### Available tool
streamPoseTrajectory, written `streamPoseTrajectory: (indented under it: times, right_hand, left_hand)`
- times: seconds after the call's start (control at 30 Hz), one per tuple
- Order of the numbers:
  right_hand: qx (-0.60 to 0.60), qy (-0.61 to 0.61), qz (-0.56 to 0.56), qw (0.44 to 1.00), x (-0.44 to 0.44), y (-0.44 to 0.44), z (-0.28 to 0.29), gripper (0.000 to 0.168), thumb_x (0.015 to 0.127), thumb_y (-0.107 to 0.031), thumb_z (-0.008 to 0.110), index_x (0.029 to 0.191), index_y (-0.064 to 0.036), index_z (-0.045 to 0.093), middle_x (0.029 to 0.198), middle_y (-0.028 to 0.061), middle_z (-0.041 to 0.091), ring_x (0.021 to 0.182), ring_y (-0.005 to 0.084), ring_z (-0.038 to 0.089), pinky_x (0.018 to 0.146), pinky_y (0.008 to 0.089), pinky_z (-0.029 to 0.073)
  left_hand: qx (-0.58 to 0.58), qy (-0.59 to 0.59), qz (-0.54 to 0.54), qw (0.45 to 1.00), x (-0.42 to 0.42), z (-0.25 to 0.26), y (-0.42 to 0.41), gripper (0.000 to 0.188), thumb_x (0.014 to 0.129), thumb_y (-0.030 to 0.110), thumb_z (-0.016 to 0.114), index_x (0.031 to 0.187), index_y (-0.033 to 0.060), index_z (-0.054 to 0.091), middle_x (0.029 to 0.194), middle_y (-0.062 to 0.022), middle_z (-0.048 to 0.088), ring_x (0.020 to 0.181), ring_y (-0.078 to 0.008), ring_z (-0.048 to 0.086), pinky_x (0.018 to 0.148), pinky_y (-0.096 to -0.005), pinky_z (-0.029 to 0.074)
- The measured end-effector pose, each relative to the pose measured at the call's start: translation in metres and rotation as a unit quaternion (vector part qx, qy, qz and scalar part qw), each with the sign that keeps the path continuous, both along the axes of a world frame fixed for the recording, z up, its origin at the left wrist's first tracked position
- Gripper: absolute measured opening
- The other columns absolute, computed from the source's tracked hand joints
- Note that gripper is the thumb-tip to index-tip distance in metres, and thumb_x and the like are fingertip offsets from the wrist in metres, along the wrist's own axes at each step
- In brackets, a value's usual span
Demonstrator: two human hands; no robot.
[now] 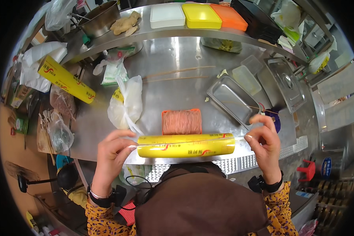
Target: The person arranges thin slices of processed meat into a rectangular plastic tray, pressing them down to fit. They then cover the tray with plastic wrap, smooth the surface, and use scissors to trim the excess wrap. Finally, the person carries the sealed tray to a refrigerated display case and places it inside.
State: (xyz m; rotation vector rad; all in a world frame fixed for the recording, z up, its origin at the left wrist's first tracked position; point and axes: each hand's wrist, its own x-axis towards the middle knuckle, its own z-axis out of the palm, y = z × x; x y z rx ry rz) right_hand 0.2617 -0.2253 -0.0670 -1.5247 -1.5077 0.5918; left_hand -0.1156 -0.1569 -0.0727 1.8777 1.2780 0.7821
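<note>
A yellow roll of cling film (185, 149) lies crosswise at the table's front edge. My left hand (115, 153) pinches one end of the film's gathered edge between thumb and fingers, beside the roll's left end. At the right end, my right hand (262, 141) pinches the other end of that edge, with the film stretched in a thin line over the roll. Just behind the roll sits an orange tray (181, 109) filled with rows of thin pinkish meat (181, 121). The meat's front side is partly hidden by the roll.
Behind my left hand stands a knotted white plastic bag (125, 103). A second yellow film roll (66, 79) leans farther left. An empty steel pan (234, 98) and a clear plastic container (246, 79) lie at right. Wooden skewers (177, 70) lie across the steel table (171, 97).
</note>
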Motion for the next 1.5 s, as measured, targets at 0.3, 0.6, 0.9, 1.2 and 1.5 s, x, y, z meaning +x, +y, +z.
streamPoseTrajectory:
  times: [0.3,0.6,0.9,1.2,1.5]
  right_hand:
    - [-0.144,0.197,0.053,0.968,-0.003,0.032,-0.021,0.009,0.096,-0.008,0.058,0.097,-0.001,0.052,0.079,0.0057,0.064,0.069,0.0093,0.061,0.064,0.0225,0.049]
    - [0.007,-0.175,0.12,0.977,-0.003,0.127,-0.06,0.021,0.08,-0.007,0.071,0.097,-0.001,0.061,0.087,0.0069,0.057,0.079,0.0158,0.057,0.073,0.025,0.046]
    - [-0.192,0.137,0.026,0.971,-0.023,0.191,-0.246,0.025,0.099,-0.023,0.051,0.114,-0.003,0.05,0.1,0.0199,0.064,0.095,0.0374,0.062,0.084,0.0404,0.047]
    - [-0.203,0.16,0.027,0.966,-0.025,0.192,-0.222,0.021,0.099,-0.023,0.051,0.105,-0.003,0.049,0.078,0.0136,0.063,0.075,0.0241,0.065,0.069,0.036,0.049]
    - [-0.235,0.15,0.101,0.955,-0.015,0.183,-0.232,0.007,0.089,-0.002,0.054,0.093,0.0,0.059,0.078,0.0084,0.065,0.076,0.0155,0.062,0.071,0.0288,0.049]
  left_hand:
    - [-0.242,-0.133,-0.05,0.96,-0.016,-0.036,0.041,0.015,0.096,0.011,0.059,0.089,-0.0007,0.067,0.083,-0.0042,0.069,0.076,-0.009,0.062,0.07,-0.0246,0.052]
    - [0.019,-0.022,-0.094,0.995,0.014,-0.084,0.122,0.019,0.086,0.013,0.07,0.08,0.0036,0.055,0.085,-0.0019,0.064,0.077,-0.0115,0.059,0.075,-0.0251,0.047]
    - [-0.154,-0.05,0.174,0.971,0.073,-0.254,0.164,0.018,0.095,0.015,0.057,0.083,0.0026,0.051,0.084,-0.011,0.064,0.077,-0.0205,0.062,0.068,-0.0331,0.049]
    - [-0.267,-0.185,0.213,0.921,0.082,-0.227,0.15,0.012,0.097,0.014,0.051,0.091,0.0039,0.047,0.08,-0.0114,0.063,0.072,-0.0179,0.062,0.059,-0.0312,0.048]
    - [-0.379,-0.335,0.189,0.842,0.084,-0.225,0.132,0.011,0.09,-0.004,0.049,0.092,0.0043,0.056,0.086,-0.0081,0.063,0.078,-0.0174,0.061,0.063,-0.0259,0.05]
